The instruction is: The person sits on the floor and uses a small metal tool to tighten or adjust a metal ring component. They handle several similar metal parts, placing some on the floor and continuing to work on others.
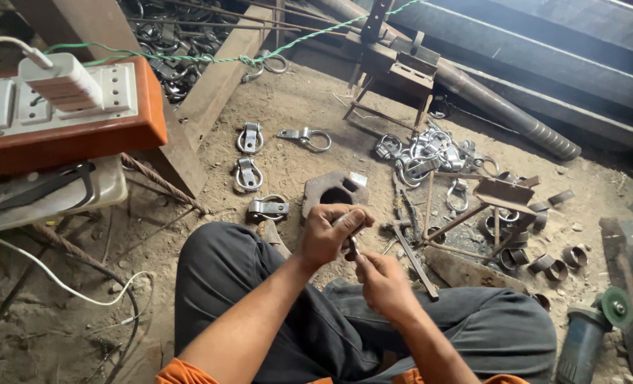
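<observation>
I sit cross-legged on a dirt floor. My left hand (328,232) is closed around a small shiny metal ring part (350,246), held above my knees. My right hand (382,279) meets it from below, its fingertips pinching the lower end of the same part. Most of the part is hidden by my fingers. A rusty metal block with a round hole (334,192) lies on the ground just beyond my hands.
Several finished ring clamps (248,173) lie on the dirt to the left, and a pile of them (421,153) to the right. A small metal stand (498,195), short pipe rings (555,267), an angle grinder (588,334) and an orange socket board (60,107) surround me.
</observation>
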